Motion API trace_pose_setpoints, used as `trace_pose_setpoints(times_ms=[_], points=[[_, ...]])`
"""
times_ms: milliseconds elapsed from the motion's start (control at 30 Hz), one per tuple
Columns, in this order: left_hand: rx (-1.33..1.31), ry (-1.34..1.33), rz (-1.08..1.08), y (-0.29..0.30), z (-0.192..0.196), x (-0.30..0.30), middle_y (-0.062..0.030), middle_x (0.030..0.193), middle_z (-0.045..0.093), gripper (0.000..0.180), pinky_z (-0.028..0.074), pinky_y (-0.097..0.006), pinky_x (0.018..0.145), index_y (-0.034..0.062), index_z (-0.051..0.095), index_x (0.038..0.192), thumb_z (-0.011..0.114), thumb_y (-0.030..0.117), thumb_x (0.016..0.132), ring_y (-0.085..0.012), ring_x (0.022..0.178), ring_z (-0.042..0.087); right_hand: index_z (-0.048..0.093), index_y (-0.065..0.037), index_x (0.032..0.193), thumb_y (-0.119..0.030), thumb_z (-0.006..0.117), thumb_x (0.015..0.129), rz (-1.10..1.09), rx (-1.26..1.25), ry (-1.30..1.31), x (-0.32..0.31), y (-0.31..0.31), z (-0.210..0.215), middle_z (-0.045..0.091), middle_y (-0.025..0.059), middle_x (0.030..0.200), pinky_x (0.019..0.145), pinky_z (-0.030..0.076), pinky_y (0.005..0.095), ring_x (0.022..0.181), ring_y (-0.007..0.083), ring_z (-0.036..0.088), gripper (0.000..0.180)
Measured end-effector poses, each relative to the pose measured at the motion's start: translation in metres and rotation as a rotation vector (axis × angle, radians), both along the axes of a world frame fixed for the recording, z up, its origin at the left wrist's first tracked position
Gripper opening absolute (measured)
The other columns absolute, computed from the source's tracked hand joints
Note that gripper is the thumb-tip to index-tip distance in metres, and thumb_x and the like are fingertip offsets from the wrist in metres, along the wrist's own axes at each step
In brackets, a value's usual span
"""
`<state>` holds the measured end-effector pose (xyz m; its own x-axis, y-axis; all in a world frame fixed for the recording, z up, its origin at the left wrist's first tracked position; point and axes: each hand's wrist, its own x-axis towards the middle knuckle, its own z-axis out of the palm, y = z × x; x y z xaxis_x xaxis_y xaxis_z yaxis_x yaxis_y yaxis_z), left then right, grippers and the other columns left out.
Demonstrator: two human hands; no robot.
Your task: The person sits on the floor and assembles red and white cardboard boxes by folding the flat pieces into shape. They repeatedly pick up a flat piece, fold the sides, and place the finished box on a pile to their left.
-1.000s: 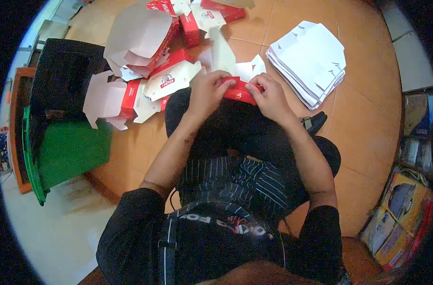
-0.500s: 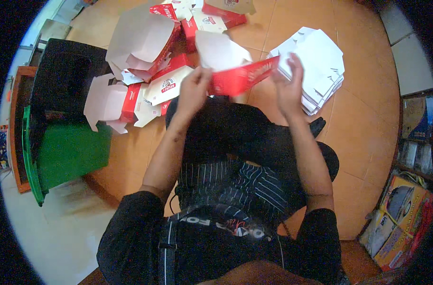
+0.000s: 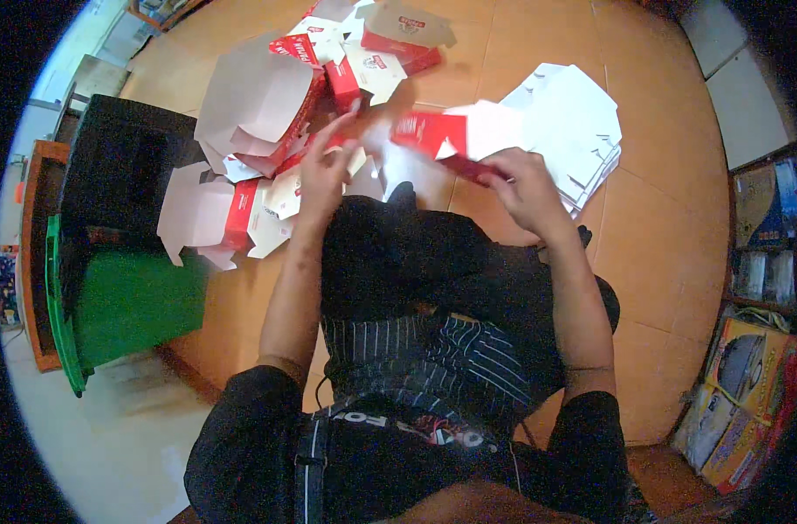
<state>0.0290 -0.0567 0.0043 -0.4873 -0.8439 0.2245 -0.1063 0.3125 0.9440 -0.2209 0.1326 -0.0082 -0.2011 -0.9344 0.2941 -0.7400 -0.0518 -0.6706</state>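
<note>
In the head view, a person sits cross-legged on an orange tiled floor (image 3: 678, 227), forearms reaching forward over dark trousers. The right hand (image 3: 525, 188) holds a red and white carton blank (image 3: 455, 135), its fingers closed on the lower right edge of the partly folded card, which hangs in the air just above the knees, tilted, with its white inside flap turned up. The left hand (image 3: 327, 170) is apart from that card, fingers spread fairly wide and stretched toward the heap of folded cartons (image 3: 267, 113) beside it; whether the fingertips touch one of them cannot be told (the hand is blurred). The heap lies on the floor ahead and to the person's left, red boxes with pale open flaps lying loosely over one another and running on toward the far edge of the floor. Ahead and to the right, just beyond the right hand, a stack of flat white blanks (image 3: 573, 131) rests on the tiles. At the left edge stands a black crate (image 3: 123, 175) with a green bin (image 3: 123, 310) just beside it, and coloured boxes (image 3: 748, 393) sit at the right edge.
</note>
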Motion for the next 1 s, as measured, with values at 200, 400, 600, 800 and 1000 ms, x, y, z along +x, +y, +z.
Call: trace_pose_setpoints(times_ms=[200, 400, 600, 800, 1000], points=[[0.222, -0.682, -0.757, -0.007, 0.010, -0.017, -0.0047, 0.091, 0.070, 0.029, 0.048, -0.024, 0.059, 0.0046, 0.064, 0.119, 0.067, 0.015, 0.092, -0.0089, 0.067, 0.060, 0.072, -0.010, 0.099, -0.029, 0.064, 0.090, 0.140, 0.309, -0.134, 0.017, -0.002, -0.008, 0.070, 0.0166, 0.097, 0.082, 0.049, 0.0458, 0.092, 0.0359, 0.065, 0.023], [0.346, -0.071, -0.831, -0.004, -0.022, -0.003, -0.0038, 0.081, 0.060, 0.017, 0.048, -0.027, 0.065, 0.0024, 0.064, 0.090, 0.062, 0.018, 0.096, -0.0135, 0.070, 0.059, 0.071, -0.002, 0.095, -0.029, 0.064, 0.092, 0.061, 0.400, -0.221, 0.007, -0.007, -0.030, 0.069, 0.0172, 0.081, 0.073, 0.050, 0.0387, 0.075, 0.0279, 0.065, 0.028], [-0.130, -0.425, -0.254, 0.046, -0.010, -0.014, -0.0052, 0.084, 0.060, 0.025, 0.043, -0.028, 0.062, 0.0010, 0.069, 0.094, 0.077, 0.023, 0.084, -0.0131, 0.067, 0.054, 0.071, -0.002, 0.094, -0.031, 0.064, 0.092, 0.036, 0.456, -0.172, 0.036, -0.002, 0.005, 0.069, 0.0181, 0.080, 0.071, 0.050, 0.0415, 0.074, 0.0307, 0.065, 0.030], [-0.339, -0.274, -0.270, 0.062, -0.030, -0.015, -0.0085, 0.102, 0.058, 0.025, 0.048, -0.031, 0.076, 0.0066, 0.074, 0.098, 0.081, 0.017, 0.077, -0.0189, 0.085, 0.059, 0.070, -0.003, 0.094, -0.028, 0.065, 0.090, 0.048, 0.390, -0.108, 0.043, 0.001, 0.008, 0.069, 0.0202, 0.086, 0.078, 0.050, 0.0471, 0.083, 0.0371, 0.066, 0.026], [-0.491, -0.484, -0.439, 0.069, -0.022, -0.013, -0.0123, 0.121, 0.056, 0.026, 0.049, -0.042, 0.091, 0.0107, 0.074, 0.102, 0.077, 0.027, 0.082, -0.0336, 0.104, 0.060, 0.070, -0.006, 0.093, -0.023, 0.065, 0.088, 0.148, 0.250, -0.041, 0.042, -0.003, -0.018, 0.067, 0.0187, 0.092, 0.080, 0.050, 0.0448, 0.089, 0.0349, 0.064, 0.018]])
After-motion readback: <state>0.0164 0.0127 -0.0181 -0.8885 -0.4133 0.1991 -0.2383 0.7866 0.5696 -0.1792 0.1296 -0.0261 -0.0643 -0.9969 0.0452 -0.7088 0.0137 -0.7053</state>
